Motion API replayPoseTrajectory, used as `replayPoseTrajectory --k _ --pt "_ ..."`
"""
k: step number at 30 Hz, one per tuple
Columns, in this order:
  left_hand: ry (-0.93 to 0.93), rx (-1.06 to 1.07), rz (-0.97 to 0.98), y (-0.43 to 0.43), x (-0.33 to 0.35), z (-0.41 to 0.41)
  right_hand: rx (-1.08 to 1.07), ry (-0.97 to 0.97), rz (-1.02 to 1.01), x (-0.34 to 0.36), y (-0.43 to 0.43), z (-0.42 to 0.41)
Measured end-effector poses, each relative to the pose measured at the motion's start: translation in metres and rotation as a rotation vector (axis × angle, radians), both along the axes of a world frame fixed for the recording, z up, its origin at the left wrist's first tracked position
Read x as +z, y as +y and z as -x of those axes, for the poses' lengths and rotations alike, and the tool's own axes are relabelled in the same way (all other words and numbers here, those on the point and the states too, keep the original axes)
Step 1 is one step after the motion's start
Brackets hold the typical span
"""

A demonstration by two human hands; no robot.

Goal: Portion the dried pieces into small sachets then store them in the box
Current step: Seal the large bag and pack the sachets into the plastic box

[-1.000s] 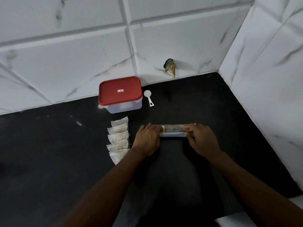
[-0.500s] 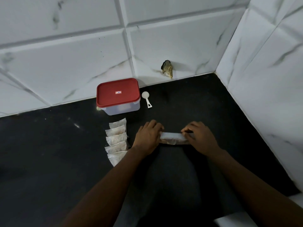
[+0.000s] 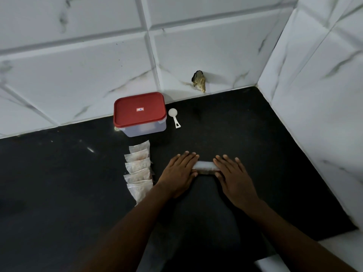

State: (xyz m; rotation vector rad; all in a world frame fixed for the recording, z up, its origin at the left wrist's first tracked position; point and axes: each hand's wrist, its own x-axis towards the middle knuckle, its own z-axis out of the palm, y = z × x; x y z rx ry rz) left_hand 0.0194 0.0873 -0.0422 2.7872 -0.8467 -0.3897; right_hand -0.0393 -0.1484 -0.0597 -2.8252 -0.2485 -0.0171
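Box (image 3: 139,114) w/ red lid (image 3: 139,109) on, sits on the black bench (image 3: 59,183), tight against the tiled wall (image 3: 78,71). White scoop (image 3: 174,116) lies just right of the box, bowl end toward the wall, not touching it. Five filled sachets (image 3: 138,169), overlapping in a row, run from just in front of the box toward you. Rolled-up clear bag (image 3: 205,168) lies flat on the bench in front of the box & off to its right, well apart from it; brownish contents show thru along its near edge.

Your left hand (image 3: 179,173) lies palm down on the roll's left end, fingers straight & together, pressing, nothing gripped. Your right hand (image 3: 234,177) does the same on the right end, fingers straight & a bit spread. Only the middle of the roll shows btwn your two hands.

Chipped hole (image 3: 199,81) in the wall, brownish inside, is behind the box & to its right, just above the bench line.
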Motion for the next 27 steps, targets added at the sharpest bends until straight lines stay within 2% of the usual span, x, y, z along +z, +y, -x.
replayPoseTrajectory --k 11,20,27 --pt "0.012 -0.003 0.005 0.002 -0.01 0.005 0.017 0.013 0.091 -0.004 0.003 0.006" --pt "-0.131 -0.064 -0.074 0.002 0.007 -0.002 0.035 0.024 -0.029 0.008 -0.006 0.001" --pt "-0.136 -0.107 -0.073 0.003 0.018 -0.012 0.002 -0.067 -0.074 0.014 -0.015 0.002"
